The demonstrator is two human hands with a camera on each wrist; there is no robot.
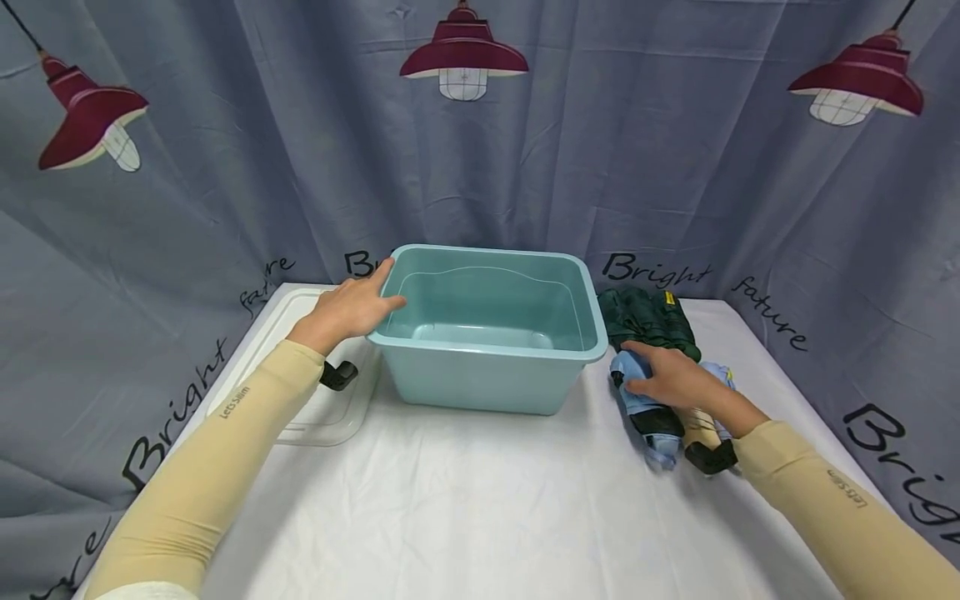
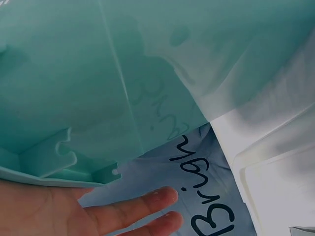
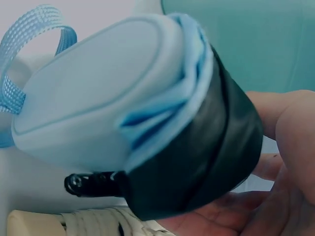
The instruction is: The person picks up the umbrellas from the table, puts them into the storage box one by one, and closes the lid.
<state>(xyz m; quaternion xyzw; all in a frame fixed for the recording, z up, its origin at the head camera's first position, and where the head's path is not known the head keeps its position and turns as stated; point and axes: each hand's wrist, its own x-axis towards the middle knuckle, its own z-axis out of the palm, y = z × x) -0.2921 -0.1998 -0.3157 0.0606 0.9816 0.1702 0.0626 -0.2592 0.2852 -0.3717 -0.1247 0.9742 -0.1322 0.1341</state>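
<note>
Head: hands apart, the left hand (image 1: pixel 348 312) touches a teal tub (image 1: pixel 480 379), likely steadying it on the bench (image 1: pixel 480 492); the right hand (image 1: pixel 686 385) covers a blue roll (image 1: pixel 637 403) beside it. Left wrist: straight fingers (image 2: pixel 140 207). Right wrist: a black band (image 3: pixel 197 155) apparently keeps the roll compact; grip unclear.

A grey-blue curtain (image 1: pixel 637 167) hangs in loose folds behind and beside the table, printed with black script lettering (image 1: pixel 622 267) reading "Bright" and "fature". Three maroon pendant lamps are printed on it too: a slanted left lamp (image 1: pixel 86 117), a middle lamp (image 1: pixel 464 54) and a right lamp (image 1: pixel 858 79), each with a white bulb. A white tablecloth (image 1: pixel 480 500) covers the tabletop, lightly creased. At its left lies a flat, pale panel (image 1: pixel 337 412), partly hidden, probably a plastic lid.
</note>
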